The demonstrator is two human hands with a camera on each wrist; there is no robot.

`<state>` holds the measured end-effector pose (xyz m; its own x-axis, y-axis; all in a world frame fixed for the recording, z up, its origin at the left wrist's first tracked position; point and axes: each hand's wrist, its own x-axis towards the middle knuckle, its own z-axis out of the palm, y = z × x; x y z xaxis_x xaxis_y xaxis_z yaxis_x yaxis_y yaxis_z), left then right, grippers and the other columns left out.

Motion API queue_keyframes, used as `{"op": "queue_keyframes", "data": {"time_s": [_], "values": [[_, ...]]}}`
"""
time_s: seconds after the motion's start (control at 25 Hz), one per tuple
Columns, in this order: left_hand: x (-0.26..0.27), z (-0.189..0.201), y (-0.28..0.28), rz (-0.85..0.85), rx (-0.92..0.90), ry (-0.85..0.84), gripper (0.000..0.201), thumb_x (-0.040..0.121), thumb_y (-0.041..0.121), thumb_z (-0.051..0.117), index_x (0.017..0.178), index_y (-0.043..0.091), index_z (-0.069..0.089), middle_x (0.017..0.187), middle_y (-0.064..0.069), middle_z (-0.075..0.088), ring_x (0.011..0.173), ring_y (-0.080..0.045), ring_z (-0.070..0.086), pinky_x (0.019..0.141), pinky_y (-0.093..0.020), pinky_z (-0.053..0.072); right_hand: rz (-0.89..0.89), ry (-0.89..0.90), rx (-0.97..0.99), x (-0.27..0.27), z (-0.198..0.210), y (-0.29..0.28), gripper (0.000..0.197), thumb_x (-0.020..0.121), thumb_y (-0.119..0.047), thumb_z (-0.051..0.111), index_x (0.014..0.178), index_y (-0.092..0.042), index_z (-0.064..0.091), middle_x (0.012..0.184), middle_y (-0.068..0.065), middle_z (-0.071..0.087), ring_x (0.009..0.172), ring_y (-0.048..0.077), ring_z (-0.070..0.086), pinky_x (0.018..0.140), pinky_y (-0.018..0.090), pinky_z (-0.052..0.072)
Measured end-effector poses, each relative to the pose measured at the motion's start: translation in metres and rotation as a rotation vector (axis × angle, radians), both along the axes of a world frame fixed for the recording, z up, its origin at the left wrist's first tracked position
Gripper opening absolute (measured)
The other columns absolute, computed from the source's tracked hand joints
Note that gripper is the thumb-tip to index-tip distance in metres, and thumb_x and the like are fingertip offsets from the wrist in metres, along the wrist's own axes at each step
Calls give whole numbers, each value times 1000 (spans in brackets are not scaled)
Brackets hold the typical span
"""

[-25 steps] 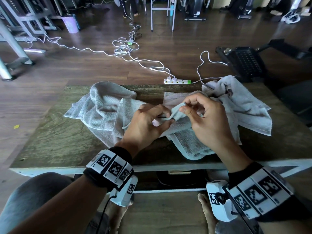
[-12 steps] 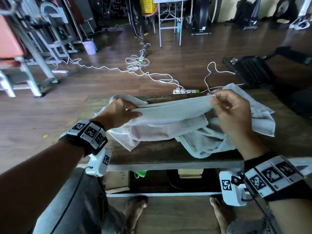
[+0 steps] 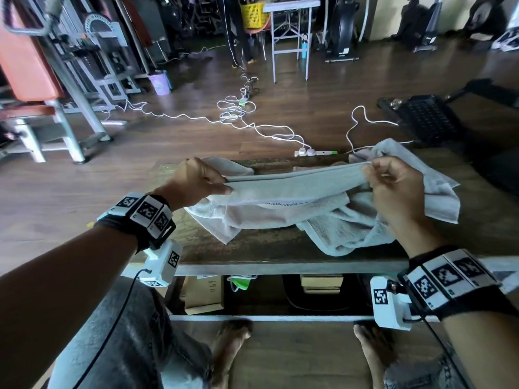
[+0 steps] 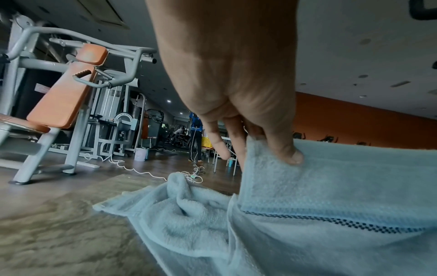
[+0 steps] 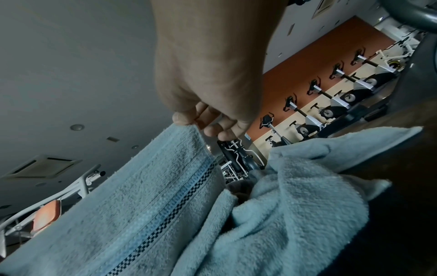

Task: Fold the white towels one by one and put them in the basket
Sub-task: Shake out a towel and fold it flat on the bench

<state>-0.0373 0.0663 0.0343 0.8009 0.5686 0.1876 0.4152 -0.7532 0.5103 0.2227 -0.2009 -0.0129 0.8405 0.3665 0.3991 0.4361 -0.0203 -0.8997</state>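
A white towel (image 3: 295, 186) with a dark checked stripe hangs stretched between my two hands above the wooden table (image 3: 252, 248). My left hand (image 3: 205, 181) pinches its left corner, thumb on the near side (image 4: 290, 155). My right hand (image 3: 376, 175) pinches the right corner between thumb and fingers (image 5: 187, 121). The lower part of the towel drapes onto the table. Another crumpled towel (image 3: 421, 197) lies under and right of it, and a third (image 4: 179, 209) sits bunched at the left. A yellow basket (image 3: 252, 12) stands far across the room.
A power strip (image 3: 314, 151) and white cables (image 3: 233, 113) lie on the floor beyond the table. Gym machines (image 3: 56, 66) stand at the left, a black pedal (image 3: 429, 119) at the right. Boxes sit under the table. My bare feet rest below it.
My hands went from working close together on a towel edge to pulling apart, stretching the towel taut between them. The view has tilted up, showing more of the room.
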Motion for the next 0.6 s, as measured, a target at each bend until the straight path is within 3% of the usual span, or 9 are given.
{"op": "queue_keyframes", "data": {"time_s": [0.08,0.2,0.28,0.4,0.48,0.6], "values": [[-4,-2,2,-19,6,4,11,76,14,84,81,23,80,63,27,67,57,10,56,52,-4,43,-25,7,-36,-1,1,-2,2,92,-22,70,91,-22,69,90,-3,72,75,5,64,68,11,50],[-5,0,6,-58,13,-12,18,83,7,75,89,24,77,77,2,74,57,9,59,54,-5,46,-69,24,-70,-3,2,-5,2,92,-23,70,91,-21,70,86,-4,69,71,3,60,61,8,46],[-4,3,4,-71,8,-12,23,88,4,68,88,26,73,77,-2,72,55,6,59,51,-8,46,-76,39,-66,-4,4,-6,2,92,-24,71,91,-23,69,85,-5,68,73,7,62,64,16,49],[-4,11,3,-91,65,-37,15,89,1,66,96,14,64,74,6,67,55,1,58,53,-16,47,-41,153,-63,-5,9,-6,7,92,-21,72,88,-25,68,89,3,71,63,13,65,57,29,53],[-1,27,11,-94,156,-10,17,89,6,66,102,14,61,77,5,67,64,-13,65,62,-28,53,21,242,-92,-4,20,-4,12,93,-16,70,85,-24,66,91,8,72,58,14,69,51,26,55],[13,64,31,-11,350,52,13,91,16,64,103,17,69,87,-5,71,80,-29,67,74,-39,55,118,256,-103,5,60,14,17,98,-10,62,85,-21,61,98,8,69,62,18,75,56,26,61]]}}
